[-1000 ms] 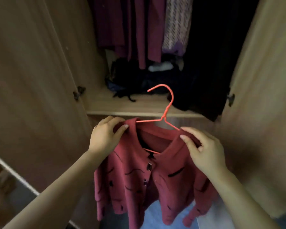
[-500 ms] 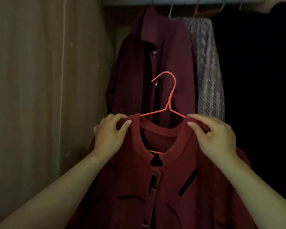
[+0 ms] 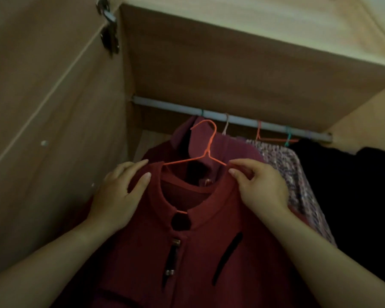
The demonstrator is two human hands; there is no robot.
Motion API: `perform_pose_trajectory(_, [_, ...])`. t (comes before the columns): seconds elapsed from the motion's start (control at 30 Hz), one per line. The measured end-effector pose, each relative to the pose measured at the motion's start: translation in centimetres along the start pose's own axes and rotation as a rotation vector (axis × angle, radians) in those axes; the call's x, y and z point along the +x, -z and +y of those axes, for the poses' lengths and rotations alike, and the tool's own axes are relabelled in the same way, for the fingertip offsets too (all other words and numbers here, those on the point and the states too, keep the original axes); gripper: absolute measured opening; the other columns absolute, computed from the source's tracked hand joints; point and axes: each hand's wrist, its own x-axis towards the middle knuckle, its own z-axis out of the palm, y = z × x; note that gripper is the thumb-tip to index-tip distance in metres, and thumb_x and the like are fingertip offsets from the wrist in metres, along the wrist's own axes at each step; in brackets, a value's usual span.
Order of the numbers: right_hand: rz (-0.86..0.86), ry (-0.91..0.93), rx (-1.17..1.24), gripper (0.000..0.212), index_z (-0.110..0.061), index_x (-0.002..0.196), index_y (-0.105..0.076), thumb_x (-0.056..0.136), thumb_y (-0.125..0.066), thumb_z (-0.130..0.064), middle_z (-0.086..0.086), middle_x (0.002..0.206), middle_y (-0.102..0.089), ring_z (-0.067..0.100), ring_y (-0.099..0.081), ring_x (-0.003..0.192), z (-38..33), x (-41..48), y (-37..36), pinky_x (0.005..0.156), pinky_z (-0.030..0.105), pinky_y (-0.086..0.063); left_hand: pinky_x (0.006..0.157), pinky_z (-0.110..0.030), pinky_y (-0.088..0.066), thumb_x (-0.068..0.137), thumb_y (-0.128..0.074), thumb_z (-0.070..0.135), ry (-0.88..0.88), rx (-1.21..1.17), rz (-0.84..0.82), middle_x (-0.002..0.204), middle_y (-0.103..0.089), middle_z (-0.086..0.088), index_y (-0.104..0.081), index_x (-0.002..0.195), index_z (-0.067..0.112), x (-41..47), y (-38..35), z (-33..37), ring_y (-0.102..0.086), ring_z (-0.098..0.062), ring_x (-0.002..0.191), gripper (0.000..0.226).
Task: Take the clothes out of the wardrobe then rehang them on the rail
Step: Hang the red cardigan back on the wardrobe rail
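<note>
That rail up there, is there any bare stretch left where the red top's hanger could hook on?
Yes: the rail is bare at its left end, between the wardrobe's side wall and the first hook. Rightward it is crowded with hooks and hung clothes. Both hands hold the red top on its orange hanger below that stretch.

Cardigan (image 3: 209, 252) I'm holding: dark red matt knit cloth, small shiny metal clasps at the placket. Hanger (image 3: 206, 150): thin orange wire, smooth coated look. Rail (image 3: 231, 120): smooth pale grey tube, slight sheen. Wardrobe panels (image 3: 53, 107): matt wood-grain laminate. Hinge (image 3: 109, 34): glossy metal. Neighbouring garment (image 3: 298, 181): coarse, speckled open knit.
</note>
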Motion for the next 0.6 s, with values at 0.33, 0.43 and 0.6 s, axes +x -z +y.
perform_pose_trajectory(0.33, [0.009,-0.006,-0.008,0.017,-0.044,0.103,-0.065,0.089,-0.057,-0.042,-0.013,0.104,-0.067,0.015,-0.061,0.097,-3.6,12.1,-6.3,0.066,0.024,-0.04,0.114,-0.05,-0.019,0.057,0.006,0.094,0.024,0.242,-0.062,0.156,-0.016,0.011,-0.015,0.138,0.056,7.2,-4.0,-5.1,-0.014,-0.013,0.143,0.092])
perform_pose_trajectory(0.43, [0.01,-0.007,-0.025,0.016,-0.042,0.103,-0.065,0.09,-0.056,-0.04,-0.01,0.103,-0.065,0.016,-0.061,0.091,-4.2,15.3,-8.4,0.069,0.03,-0.05,0.115,-0.048,-0.016,0.05,0.008,0.096,0.055,0.192,-0.074,0.157,-0.012,0.011,-0.013,0.14,0.054,10.5,-5.0,-5.7,-0.009,-0.012,0.144,0.101])
perform_pose_trajectory(0.6, [0.021,-0.039,-0.046,0.014,-0.04,0.1,-0.067,0.091,-0.056,-0.036,-0.005,0.099,-0.066,0.019,-0.06,0.091,-4.3,18.4,-10.2,0.064,0.029,-0.045,0.117,-0.036,-0.013,0.058,-0.009,0.087,0.042,0.12,-0.104,0.157,-0.009,0.01,-0.012,0.144,0.047,13.9,-7.2,-6.2,-0.004,-0.011,0.144,0.095])
